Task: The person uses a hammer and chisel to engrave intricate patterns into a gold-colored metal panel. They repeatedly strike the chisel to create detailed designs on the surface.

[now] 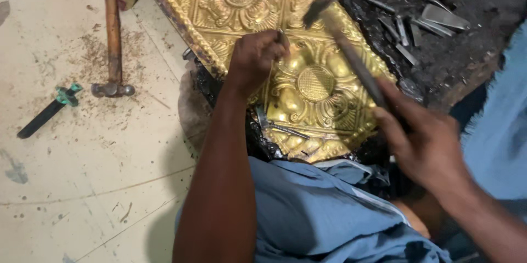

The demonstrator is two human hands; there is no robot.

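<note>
Head view looks down on an embossed brass sheet (pixel 274 49) with raised flower patterns, lying at about 12 o'clock from the person's lap on a black pitch bed (pixel 461 60). Left hand (pixel 253 60) is closed in a fist around a small metal punch (pixel 281 37), its tip set on the sheet between the two flower medallions. Right hand (pixel 425 139), at 3 o'clock, grips the handle of a dark hammer (pixel 343 43) whose head hangs just above the punch. Loose steel chisels (pixel 422 18) lie on the pitch at 1 o'clock. At 10 o'clock on the pale floor (pixel 82 186) rest a wooden-handled hammer (pixel 113 43) and a black tool with a green end (pixel 49 110)
</note>
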